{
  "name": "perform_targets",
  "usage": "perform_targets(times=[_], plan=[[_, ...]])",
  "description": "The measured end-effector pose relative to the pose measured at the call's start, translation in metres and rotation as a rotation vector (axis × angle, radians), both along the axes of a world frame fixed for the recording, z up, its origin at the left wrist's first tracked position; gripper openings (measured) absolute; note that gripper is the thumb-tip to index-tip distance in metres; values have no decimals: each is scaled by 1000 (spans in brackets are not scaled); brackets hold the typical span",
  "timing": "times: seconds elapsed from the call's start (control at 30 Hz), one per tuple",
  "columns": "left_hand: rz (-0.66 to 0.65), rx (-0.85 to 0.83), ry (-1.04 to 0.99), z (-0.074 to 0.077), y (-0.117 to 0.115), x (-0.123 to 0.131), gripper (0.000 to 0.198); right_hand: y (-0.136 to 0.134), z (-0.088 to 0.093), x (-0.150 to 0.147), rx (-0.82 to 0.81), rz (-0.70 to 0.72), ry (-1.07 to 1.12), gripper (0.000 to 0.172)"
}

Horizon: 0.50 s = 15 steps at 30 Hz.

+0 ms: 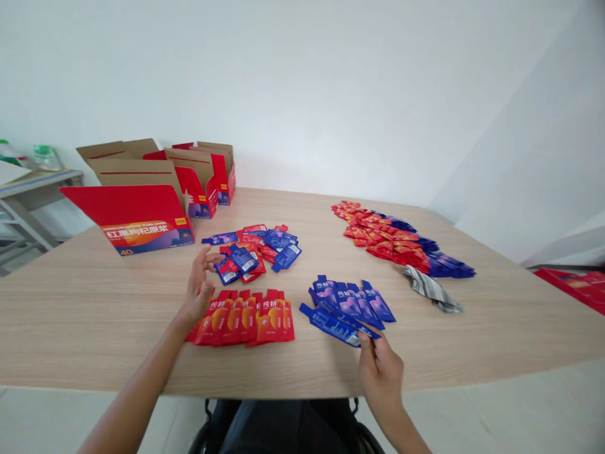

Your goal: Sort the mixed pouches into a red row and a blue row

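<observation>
My left hand hovers with fingers apart between a mixed heap of red and blue sachets and a fanned row of red sachets; it holds nothing. My right hand pinches the near end of a blue sachet at the front of a fanned row of blue sachets. All of this lies on a light wooden table.
Open red cardboard boxes stand at the back left. A long pile of red and blue sachets lies at the back right, with a silver sachet beside it. A red box sits off the table's right edge. A shelf stands far left.
</observation>
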<state>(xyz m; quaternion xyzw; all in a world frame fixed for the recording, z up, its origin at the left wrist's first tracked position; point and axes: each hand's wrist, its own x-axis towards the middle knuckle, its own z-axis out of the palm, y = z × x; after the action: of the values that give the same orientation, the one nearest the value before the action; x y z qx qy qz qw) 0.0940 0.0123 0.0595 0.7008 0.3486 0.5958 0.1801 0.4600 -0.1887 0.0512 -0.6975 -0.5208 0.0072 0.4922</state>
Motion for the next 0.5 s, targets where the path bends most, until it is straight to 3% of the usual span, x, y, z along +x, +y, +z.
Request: perform_targets(times=[0.13, 0.23, 0.33, 0.4, 0.5], plan=[[-25, -77, 101, -13, -23, -19, 89, -1, -5, -13, 53, 118, -53, 42], [-101, -129, 107, -14, -36, -38, 85, 3, -3, -22, 129, 212, -157, 33], [-237, -246, 67, -13, -54, -42, 81, 6, 5, -29, 256, 323, -334, 39], [-439, -421, 12, -13, -69, -31, 81, 9, 11, -36, 348, 412, -465, 50], [-928, -761, -93, -17, -96, 1, 88, 11, 19, -50, 460, 522, -608, 53]])
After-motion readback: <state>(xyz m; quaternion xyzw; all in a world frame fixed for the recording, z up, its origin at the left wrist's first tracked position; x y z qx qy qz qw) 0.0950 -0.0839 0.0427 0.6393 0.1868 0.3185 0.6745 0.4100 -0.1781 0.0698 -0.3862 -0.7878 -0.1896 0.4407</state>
